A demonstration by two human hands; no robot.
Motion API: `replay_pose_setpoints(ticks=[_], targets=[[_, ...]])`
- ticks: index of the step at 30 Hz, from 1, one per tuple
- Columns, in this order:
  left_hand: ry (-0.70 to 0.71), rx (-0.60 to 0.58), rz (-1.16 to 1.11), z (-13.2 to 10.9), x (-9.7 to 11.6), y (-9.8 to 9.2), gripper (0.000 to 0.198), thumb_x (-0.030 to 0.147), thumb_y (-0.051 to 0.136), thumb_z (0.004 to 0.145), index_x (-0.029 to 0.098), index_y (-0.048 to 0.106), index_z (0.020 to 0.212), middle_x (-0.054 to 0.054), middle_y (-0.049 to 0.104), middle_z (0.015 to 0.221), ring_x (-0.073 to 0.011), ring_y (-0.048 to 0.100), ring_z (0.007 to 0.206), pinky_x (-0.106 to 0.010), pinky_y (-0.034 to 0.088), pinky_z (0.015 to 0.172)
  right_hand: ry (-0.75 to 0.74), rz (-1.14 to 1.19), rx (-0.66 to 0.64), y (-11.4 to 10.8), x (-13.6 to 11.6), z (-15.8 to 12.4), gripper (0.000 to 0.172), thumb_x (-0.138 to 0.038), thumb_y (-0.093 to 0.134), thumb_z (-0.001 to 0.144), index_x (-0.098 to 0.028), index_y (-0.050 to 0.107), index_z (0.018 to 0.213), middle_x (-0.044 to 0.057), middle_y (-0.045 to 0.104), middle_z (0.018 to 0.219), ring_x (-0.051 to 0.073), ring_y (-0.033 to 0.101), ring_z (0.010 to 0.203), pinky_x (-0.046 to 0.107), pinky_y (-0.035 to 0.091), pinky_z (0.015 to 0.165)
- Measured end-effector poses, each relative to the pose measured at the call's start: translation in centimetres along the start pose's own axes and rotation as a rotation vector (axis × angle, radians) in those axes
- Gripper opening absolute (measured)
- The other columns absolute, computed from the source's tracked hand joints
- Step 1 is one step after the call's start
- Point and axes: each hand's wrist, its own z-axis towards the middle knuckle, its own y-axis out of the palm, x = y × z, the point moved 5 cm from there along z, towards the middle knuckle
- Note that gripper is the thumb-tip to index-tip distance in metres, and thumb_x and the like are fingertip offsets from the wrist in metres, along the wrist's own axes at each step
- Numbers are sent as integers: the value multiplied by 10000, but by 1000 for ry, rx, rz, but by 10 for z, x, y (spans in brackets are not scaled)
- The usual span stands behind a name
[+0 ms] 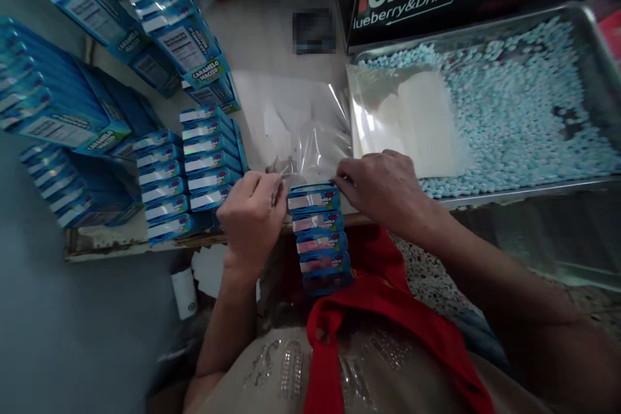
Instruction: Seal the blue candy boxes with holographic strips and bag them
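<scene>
A row of five blue candy boxes (317, 244) is set between the hands, extending past the near edge of the counter (266, 26) in front of a red apron (392, 310). The left hand (255, 210) and right hand (388, 184) are placed by its far corners, fingers curled in; whether film or box is gripped cannot be told. Clear plastic film (317, 136) is spread just beyond. More blue boxes (213, 155) are stacked leftward; pale blue candies (524, 103) are held in a metal tray (528, 193) at right.
</scene>
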Motion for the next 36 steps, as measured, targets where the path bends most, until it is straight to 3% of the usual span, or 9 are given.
replay_pose_setpoints(ticks=[4,7,12,15,18,23,26,30,36], targets=[[-200,122,-285,-17,1,-8,91,187,731,925,212,731,838,-4,728,810,-158,691,751,-262,536,688,141,94,177,-12,-6,-21,161,-293,633,951,-232,767,886,41,764,745,192,620,611,337,284,596],[-243,165,-327,-23,2,-9,107,150,757,888,206,721,805,-1,721,812,-152,682,744,-255,532,677,183,142,281,-11,-12,-33,160,-281,633,941,-242,742,831,24,751,704,186,614,592,325,288,586],[-190,319,-194,-34,7,-6,172,206,699,980,217,717,809,-23,712,808,-173,677,779,-285,521,721,176,162,465,1,-23,-50,266,-265,566,1018,-234,739,818,32,798,797,196,708,704,323,378,614],[-127,368,-208,-42,8,1,214,247,638,1038,221,715,840,-35,714,805,-168,680,780,-284,528,742,85,148,614,8,-27,-62,365,-268,511,1083,-224,771,830,50,813,817,190,737,725,318,446,637],[-71,408,-215,-53,4,6,200,261,627,1047,234,723,873,-46,716,820,-172,683,777,-296,536,751,-15,178,710,16,-26,-72,311,-279,540,1094,-233,804,937,65,836,892,186,755,755,304,515,677],[64,494,-143,-75,-8,20,80,267,678,995,258,722,928,-58,723,835,-200,703,794,-329,548,770,38,230,746,41,-18,-74,296,-323,555,1088,-241,789,926,57,822,837,196,753,728,308,524,664],[-76,425,-99,-74,-22,40,112,287,618,1005,239,671,918,-84,735,884,-221,715,864,-340,550,807,63,249,657,61,-18,-67,320,-310,528,1088,-234,786,916,52,814,819,192,746,728,302,496,668],[-265,174,-29,-62,-35,62,174,299,574,1017,229,635,869,-65,727,863,-202,684,788,-293,473,695,106,274,563,76,-15,-58,315,-294,509,1078,-233,784,936,84,819,898,218,746,832,323,490,741],[-116,-145,27,-72,-29,59,172,242,536,1035,191,700,1027,-146,787,1026,-250,738,876,-314,476,714,-40,383,483,76,-15,-69,273,-203,514,1050,-236,777,984,105,819,1026,233,737,939,368,535,874]])
